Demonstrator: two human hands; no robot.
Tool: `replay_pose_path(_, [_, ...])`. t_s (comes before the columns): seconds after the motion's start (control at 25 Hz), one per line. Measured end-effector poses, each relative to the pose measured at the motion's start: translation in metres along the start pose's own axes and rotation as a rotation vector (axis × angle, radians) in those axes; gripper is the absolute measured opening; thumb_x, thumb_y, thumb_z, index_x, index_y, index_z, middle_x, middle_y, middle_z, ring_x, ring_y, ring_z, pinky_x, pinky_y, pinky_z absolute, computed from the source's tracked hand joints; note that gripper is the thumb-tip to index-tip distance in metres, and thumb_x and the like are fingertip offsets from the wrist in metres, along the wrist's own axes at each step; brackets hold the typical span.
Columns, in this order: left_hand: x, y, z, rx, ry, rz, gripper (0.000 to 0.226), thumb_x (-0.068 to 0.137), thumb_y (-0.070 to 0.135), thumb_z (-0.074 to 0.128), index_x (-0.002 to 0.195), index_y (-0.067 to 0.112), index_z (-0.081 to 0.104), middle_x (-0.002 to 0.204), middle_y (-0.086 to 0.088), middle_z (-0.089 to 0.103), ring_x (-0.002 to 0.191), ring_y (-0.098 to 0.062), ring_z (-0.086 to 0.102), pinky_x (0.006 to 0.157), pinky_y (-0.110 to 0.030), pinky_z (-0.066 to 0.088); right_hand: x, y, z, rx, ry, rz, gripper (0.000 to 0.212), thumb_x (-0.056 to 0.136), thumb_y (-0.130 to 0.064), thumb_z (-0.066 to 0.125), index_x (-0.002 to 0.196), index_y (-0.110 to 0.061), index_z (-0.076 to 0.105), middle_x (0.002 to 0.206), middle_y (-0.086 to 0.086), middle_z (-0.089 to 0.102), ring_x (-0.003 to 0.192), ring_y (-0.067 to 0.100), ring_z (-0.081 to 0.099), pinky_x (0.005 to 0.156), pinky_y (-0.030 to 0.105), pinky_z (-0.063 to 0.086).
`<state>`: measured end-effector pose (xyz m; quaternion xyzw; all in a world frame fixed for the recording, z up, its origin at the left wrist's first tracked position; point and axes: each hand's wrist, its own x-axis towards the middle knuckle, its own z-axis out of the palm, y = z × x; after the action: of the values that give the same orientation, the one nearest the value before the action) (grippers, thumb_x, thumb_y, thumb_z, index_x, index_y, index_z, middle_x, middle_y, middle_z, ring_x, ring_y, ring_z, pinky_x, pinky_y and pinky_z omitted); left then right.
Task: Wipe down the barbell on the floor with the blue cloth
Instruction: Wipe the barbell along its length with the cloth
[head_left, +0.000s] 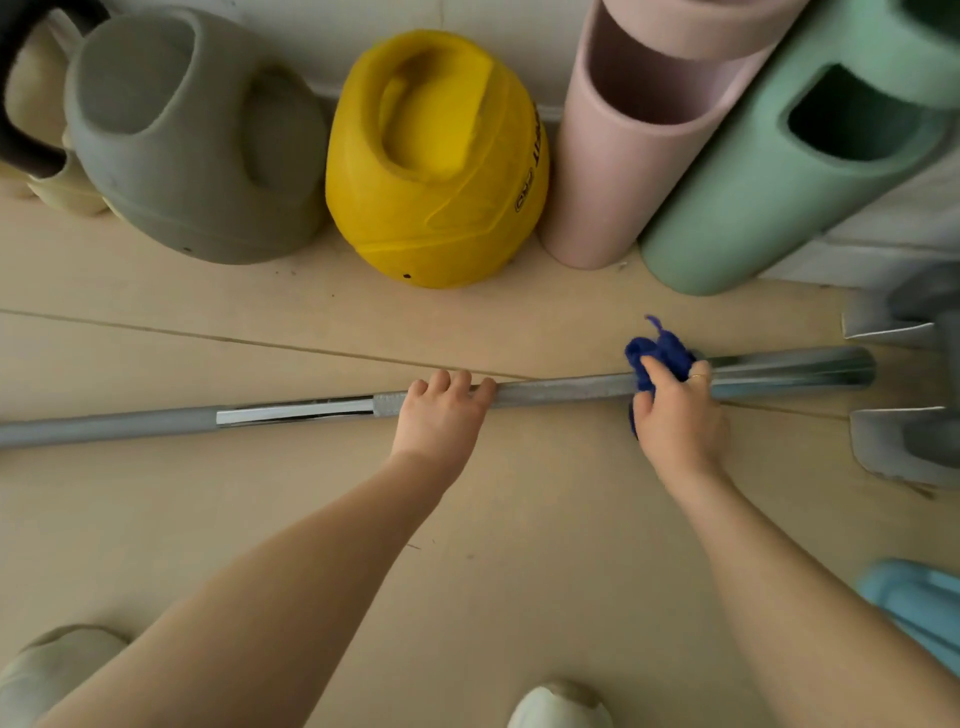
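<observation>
- Right hand (678, 415): its grip is clamped on the blue cloth (657, 356), fingers curled over the bunched fabric and pressing it against the barbell (561, 389). A ring shows on one finger.
- Left hand (441, 410): fingers curled over the top of the shaft at the knurled section, a steadying grip on the bar well to the left of the cloth.
- Barbell: lies on the floor (260, 499), running from the left edge of view to its thicker sleeve end at the right. The cloth sits near where shaft meets sleeve.
- Judged stage: wiping is under way near the right end; the long stretch left of the left hand, including the polished band, appears not yet reached.
- Surroundings: grey kettlebell (197, 140) and yellow kettlebell (436, 161) stand beyond the bar; pink roller (623, 156) and green roller (779, 182) lean near the sleeve end; grey weights (914, 384) sit just beside its tip.
- Risk, rolling: the bar is round and rests free on the floor, so a hard sideways stroke could roll it if the left hand loosens.
- Risk, snagging: loose cloth tails could catch on the knurling or at the sleeve.
- Risk, collision: a stroke carried off the right end could strike the grey weights.
</observation>
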<state>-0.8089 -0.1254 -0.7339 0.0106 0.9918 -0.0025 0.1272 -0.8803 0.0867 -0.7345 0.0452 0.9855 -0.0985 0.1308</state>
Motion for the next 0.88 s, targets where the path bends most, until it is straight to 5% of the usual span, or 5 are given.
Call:
replay_pose_path(0.08, [0.003,-0.001,-0.002,0.019,-0.021,-0.005,0.053,0.023,0.006,0.083,0.073,0.017,0.069,0.058,-0.001,0.058,0.051,-0.023,0.057,0.044,-0.020,0.040,-0.008,-0.018,0.001,0.034,-0.003,0.049,0.038,0.087,-0.021,0.053,0.124,-0.020,0.053,0.128,0.021,0.041,0.092,0.043,0.058,0.078,0.043,0.048])
replay_pose_path(0.28, [0.006,-0.005,0.001,-0.037,-0.022,-0.009,0.048,0.037,-0.001,0.081,0.082,0.012,0.070,0.065,-0.007,0.061,0.057,-0.027,0.060,0.043,-0.026,0.043,-0.017,-0.046,0.004,-0.071,-0.213,-0.326,0.039,0.088,-0.027,0.051,0.127,-0.027,0.047,0.128,0.014,0.040,0.091,0.041,0.059,0.072,0.038,0.046])
replay_pose_path(0.48, [0.011,-0.011,-0.005,-0.138,-0.050,-0.001,0.048,0.074,-0.007,0.057,0.120,0.008,0.057,0.101,-0.015,0.060,0.093,-0.033,0.056,0.068,-0.036,0.046,0.000,-0.026,-0.004,-0.046,-0.055,0.027,0.035,0.088,-0.024,0.051,0.123,-0.020,0.054,0.126,0.019,0.041,0.092,0.042,0.059,0.078,0.041,0.048])
replay_pose_path(0.72, [0.019,-0.023,-0.008,-0.185,-0.129,0.006,0.047,0.089,0.002,0.043,0.134,0.016,0.042,0.123,-0.007,0.052,0.115,-0.027,0.045,0.086,-0.035,0.041,-0.025,-0.081,0.014,-0.023,-0.251,-0.354,0.039,0.088,-0.029,0.051,0.127,-0.028,0.049,0.131,0.013,0.040,0.093,0.040,0.059,0.077,0.038,0.047])
replay_pose_path(0.88, [0.011,-0.047,-0.009,-0.452,-0.088,-0.087,0.046,0.093,0.014,0.051,0.138,0.018,0.040,0.135,-0.002,0.049,0.120,-0.026,0.047,0.092,-0.035,0.040,-0.011,-0.074,0.005,-0.063,-0.119,-0.028,0.033,0.089,-0.028,0.050,0.121,-0.021,0.054,0.130,0.017,0.041,0.095,0.042,0.059,0.079,0.040,0.047])
